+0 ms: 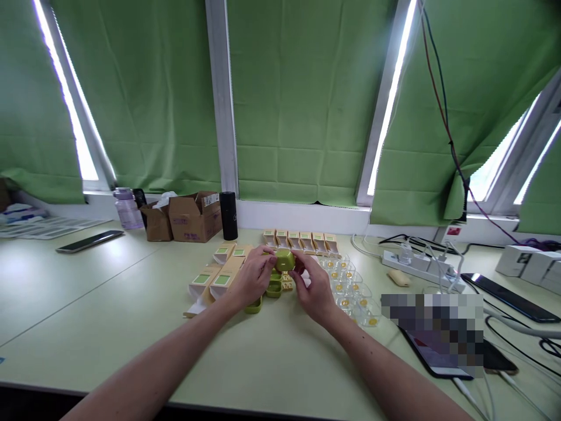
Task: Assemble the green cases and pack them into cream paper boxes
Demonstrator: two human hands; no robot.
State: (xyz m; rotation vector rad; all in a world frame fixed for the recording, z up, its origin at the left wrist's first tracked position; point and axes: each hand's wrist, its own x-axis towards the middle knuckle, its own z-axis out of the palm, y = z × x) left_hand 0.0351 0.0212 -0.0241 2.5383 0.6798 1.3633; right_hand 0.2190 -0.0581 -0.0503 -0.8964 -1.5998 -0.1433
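Note:
A small rounded green case (285,259) is held above the table between both hands. My left hand (253,279) grips its left side with fingers curled round it. My right hand (314,289) pinches its right side. Under the hands lie more green case parts (274,287) and one further piece (253,306) near my left wrist. Left of them lie several yellow cartons with green windows (221,279). A row of open yellow cartons (301,241) stands behind. Several clear plastic trays with yellow inserts (354,293) lie to the right.
A black cylinder (228,216), brown cardboard boxes (195,217) and a purple bottle (127,208) stand along the window sill. A phone (90,241) lies at the left. A power strip (421,266) with cables, white boxes (530,264) and other phones (511,296) crowd the right.

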